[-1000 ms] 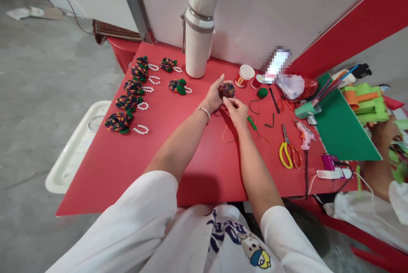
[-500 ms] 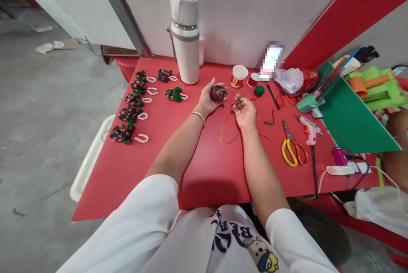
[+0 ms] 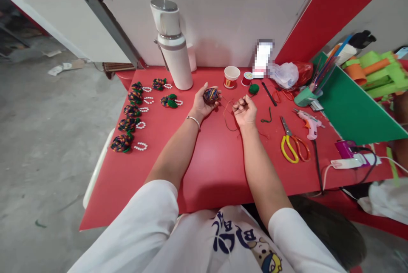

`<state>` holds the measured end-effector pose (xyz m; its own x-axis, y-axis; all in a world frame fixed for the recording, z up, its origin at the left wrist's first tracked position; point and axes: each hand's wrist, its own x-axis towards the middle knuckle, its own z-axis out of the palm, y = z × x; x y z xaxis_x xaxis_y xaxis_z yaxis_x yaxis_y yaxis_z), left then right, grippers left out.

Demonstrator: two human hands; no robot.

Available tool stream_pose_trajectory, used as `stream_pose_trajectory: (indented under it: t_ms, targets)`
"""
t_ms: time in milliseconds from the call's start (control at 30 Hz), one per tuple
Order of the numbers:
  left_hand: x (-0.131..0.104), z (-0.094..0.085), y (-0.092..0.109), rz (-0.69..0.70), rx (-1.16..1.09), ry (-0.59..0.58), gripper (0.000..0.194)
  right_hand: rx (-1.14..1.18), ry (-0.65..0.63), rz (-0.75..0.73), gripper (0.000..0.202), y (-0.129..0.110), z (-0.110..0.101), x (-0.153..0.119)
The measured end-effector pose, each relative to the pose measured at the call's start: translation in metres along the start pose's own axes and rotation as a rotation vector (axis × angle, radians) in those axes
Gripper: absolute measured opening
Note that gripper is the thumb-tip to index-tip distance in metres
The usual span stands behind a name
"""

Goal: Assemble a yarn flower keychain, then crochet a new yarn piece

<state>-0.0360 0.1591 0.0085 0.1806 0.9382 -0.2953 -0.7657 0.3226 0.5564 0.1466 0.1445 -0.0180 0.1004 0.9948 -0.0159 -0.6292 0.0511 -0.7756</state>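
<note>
My left hand [image 3: 200,105] is closed around a ball of multicoloured yarn [image 3: 211,95], palm turned up and fingers curled at its far side. A thin loose strand [image 3: 225,116] runs from the ball in a loop over the table. To the right, my right hand [image 3: 245,113] has its fingers curled in a pinch on the yarn strand, apart from the ball. Just beyond it lies a small green yarn ball [image 3: 253,89]. A short piece of green yarn [image 3: 267,116] rests to its right.
Several yarn flowers [image 3: 121,142] with white bead loops [image 3: 140,146] line the red table's left side. A white thermos [image 3: 174,52], paper cup [image 3: 231,77], thread spool [image 3: 247,78] and phone [image 3: 263,58] stand behind. Scissors [image 3: 290,141], a pink glue gun [image 3: 310,124] and a power strip [image 3: 349,162] lie right.
My hands have moved slightly apart, widening the gap between the yarn ball and my right hand. The strand's loop has shifted. The camera view has also turned a little.
</note>
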Motion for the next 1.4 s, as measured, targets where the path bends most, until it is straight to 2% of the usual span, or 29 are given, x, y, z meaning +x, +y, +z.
stream_pose_trajectory:
  t_ms: [167, 333, 400, 467, 567, 667, 733, 800, 900, 1000, 1167, 1300, 1400]
  targets:
    - [0.004, 0.000, -0.001, 0.006, -0.016, 0.056, 0.034, 0.067, 0.043, 0.037, 0.030, -0.006, 0.003, 0.000]
    - [0.003, 0.000, 0.000, 0.052, -0.031, 0.068, 0.032, 0.073, 0.030, 0.094, 0.018, -0.012, 0.005, -0.003]
    - [0.002, 0.001, 0.001, 0.062, -0.031, 0.070, 0.033, -0.055, 0.050, 0.103, 0.013, -0.009, 0.006, -0.005]
    - [0.001, 0.002, 0.001, 0.067, -0.031, 0.064, 0.033, -0.291, 0.045, 0.084, 0.018, -0.001, 0.009, -0.007]
    - [-0.002, 0.004, 0.002, 0.073, -0.030, 0.055, 0.034, -0.668, -0.055, 0.011, 0.018, 0.010, 0.014, -0.014]
    - [-0.003, 0.005, 0.002, 0.072, -0.017, 0.066, 0.034, -0.806, -0.182, -0.013, 0.014, 0.013, 0.019, -0.024]
    - [-0.004, 0.006, 0.003, 0.069, -0.008, 0.078, 0.034, -0.817, -0.253, -0.025, 0.021, 0.011, 0.021, -0.028]
    - [-0.004, 0.007, 0.003, 0.065, -0.007, 0.088, 0.034, -0.762, -0.273, -0.037, 0.031, 0.008, 0.022, -0.030]
    - [-0.004, 0.007, 0.003, 0.061, -0.020, 0.078, 0.033, -0.557, -0.230, 0.014, 0.036, 0.007, 0.022, -0.028]
    - [-0.004, 0.007, 0.003, 0.069, -0.024, 0.057, 0.035, -0.333, -0.207, 0.075, 0.033, 0.007, 0.022, -0.025]
    - [-0.006, 0.007, 0.004, 0.053, -0.016, 0.045, 0.036, 0.036, -0.238, 0.049, 0.026, -0.002, 0.024, -0.024]
    - [-0.007, 0.006, 0.006, 0.042, -0.031, 0.034, 0.037, 0.216, -0.117, 0.115, 0.026, -0.013, 0.022, -0.022]
    - [-0.007, 0.007, 0.006, 0.046, -0.031, 0.044, 0.038, 0.198, -0.048, 0.143, 0.024, -0.015, 0.020, -0.019]
